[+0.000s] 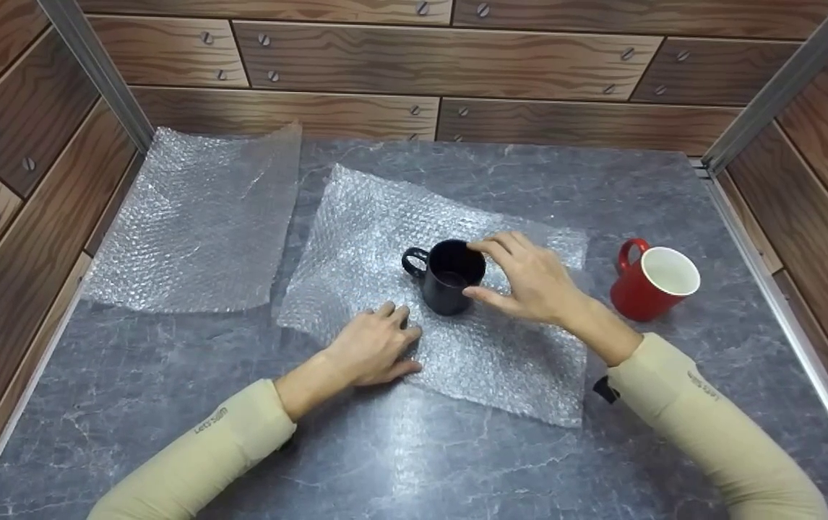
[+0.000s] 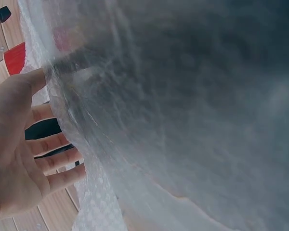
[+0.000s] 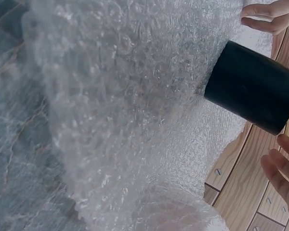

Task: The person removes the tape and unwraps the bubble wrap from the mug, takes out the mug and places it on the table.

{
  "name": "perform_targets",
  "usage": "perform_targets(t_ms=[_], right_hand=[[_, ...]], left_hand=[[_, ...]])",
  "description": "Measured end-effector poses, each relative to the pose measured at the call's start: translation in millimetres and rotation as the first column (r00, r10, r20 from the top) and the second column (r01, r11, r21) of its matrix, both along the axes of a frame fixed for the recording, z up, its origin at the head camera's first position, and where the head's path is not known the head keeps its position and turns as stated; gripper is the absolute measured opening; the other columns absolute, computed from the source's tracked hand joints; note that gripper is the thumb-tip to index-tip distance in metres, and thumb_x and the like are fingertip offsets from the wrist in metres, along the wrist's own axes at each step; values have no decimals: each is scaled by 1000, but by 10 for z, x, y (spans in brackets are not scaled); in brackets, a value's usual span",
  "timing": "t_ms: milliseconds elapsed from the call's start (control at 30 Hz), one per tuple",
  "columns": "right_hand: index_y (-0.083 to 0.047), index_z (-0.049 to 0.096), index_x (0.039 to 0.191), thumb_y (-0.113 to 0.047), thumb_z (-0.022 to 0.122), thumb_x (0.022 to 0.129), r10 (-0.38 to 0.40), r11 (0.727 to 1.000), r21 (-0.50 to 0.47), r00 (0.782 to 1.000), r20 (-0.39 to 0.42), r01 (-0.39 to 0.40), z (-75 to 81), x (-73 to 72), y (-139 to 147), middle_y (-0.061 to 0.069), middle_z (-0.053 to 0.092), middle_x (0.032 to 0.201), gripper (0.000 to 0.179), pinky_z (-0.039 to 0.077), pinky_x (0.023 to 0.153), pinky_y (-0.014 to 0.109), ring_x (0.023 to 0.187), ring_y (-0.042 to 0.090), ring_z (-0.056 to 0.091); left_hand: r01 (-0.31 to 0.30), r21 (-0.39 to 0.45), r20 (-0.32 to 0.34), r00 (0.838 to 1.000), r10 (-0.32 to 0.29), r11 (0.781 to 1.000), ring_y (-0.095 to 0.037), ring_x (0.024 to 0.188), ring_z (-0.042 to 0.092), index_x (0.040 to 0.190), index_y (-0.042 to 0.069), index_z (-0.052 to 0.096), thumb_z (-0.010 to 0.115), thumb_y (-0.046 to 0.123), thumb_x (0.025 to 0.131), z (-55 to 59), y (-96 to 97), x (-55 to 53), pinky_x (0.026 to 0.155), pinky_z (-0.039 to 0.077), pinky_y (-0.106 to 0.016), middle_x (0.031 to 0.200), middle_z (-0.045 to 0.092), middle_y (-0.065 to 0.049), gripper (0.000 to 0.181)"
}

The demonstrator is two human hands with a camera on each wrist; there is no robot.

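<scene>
A black mug (image 1: pixel 446 292) stands upright on a sheet of bubble wrap (image 1: pixel 356 245), its handle toward the left. My right hand (image 1: pixel 529 278) is at the mug's right side, with fingertips near the rim and the thumb lower at the front. In the right wrist view, the spread fingers (image 3: pixel 279 168) of that hand lie beside the black mug (image 3: pixel 250 86), not curled round it. At the wrap's near left edge, my left hand (image 1: pixel 374 347) rests with fingers spread. The left wrist view shows this left hand (image 2: pixel 29 144) at the edge of the translucent wrap (image 2: pixel 101 197).
A red mug (image 1: pixel 641 292) with a white inside stands to the right, off the wrap. Another bubble wrap sheet (image 1: pixel 197 224) lies at the back left of the grey marbled table (image 1: pixel 255 477). Wood-patterned walls (image 1: pixel 421 58) and metal rails (image 1: pixel 782 296) border the table.
</scene>
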State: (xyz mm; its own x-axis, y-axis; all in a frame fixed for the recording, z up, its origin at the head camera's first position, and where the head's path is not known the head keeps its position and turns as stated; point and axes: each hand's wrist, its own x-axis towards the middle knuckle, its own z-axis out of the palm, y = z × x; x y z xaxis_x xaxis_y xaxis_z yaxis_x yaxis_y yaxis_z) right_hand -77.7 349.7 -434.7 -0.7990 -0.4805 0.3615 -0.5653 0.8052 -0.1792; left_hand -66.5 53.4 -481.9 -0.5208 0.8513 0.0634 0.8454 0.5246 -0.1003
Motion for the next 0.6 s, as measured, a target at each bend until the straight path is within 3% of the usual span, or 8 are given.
perform_targets(t_ms=[600], right_hand=[[-15,50,151,-78,69,83,-99,995,6,978,184,100,-153,-169,-6,9,61,138,94,61,80,45,121,29,62]], left_hand=[[-1,-4,21,1000,1,1000,-27,103,68,119,18,70,63,65,97,2,2,-2,77,65,-39,118,70,-9,52]])
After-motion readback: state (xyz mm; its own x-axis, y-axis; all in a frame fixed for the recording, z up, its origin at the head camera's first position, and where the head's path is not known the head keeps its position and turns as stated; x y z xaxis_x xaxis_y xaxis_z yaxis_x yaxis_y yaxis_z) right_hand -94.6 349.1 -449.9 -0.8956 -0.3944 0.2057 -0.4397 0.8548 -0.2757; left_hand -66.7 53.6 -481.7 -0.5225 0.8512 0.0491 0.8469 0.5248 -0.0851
